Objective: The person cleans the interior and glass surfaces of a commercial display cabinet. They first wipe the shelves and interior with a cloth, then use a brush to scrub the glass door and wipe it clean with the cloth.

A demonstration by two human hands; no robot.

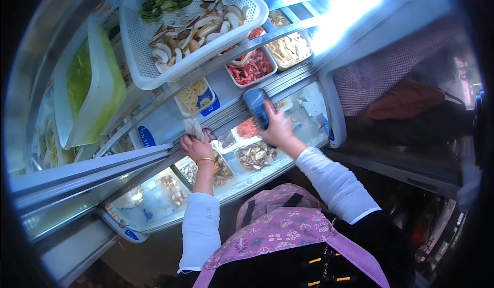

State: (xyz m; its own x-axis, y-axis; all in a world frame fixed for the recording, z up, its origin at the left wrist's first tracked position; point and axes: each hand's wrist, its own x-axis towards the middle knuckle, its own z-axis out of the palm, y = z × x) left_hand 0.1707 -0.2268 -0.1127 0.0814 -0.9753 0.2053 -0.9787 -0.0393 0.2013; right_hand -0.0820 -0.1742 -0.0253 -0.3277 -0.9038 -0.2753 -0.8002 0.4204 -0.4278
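My left hand point(197, 148) grips a crumpled grey cloth point(194, 129) against the metal sliding-door track point(227, 115) of a refrigerated display case. A darker bunched bit shows beside the cloth. In my right hand point(278, 127) is a dark blue, rounded handheld object point(255, 102), slightly blurred; its exact kind cannot be told. It is over the same track, to the right of the cloth. Under my hands, a glass panel point(308, 106) covers trays of food, among them sliced mushrooms point(256, 155) and red chopped meat point(247, 128).
Beyond the track stand a white perforated basket point(137, 52) of sliced mushrooms and greens, a tub of red meat point(252, 67), a tub of pale strips point(289, 50) and a tub of yellowish slices point(194, 98). A white bin point(87, 106) tilts at left. Checked cloth point(386, 68) lies at right.
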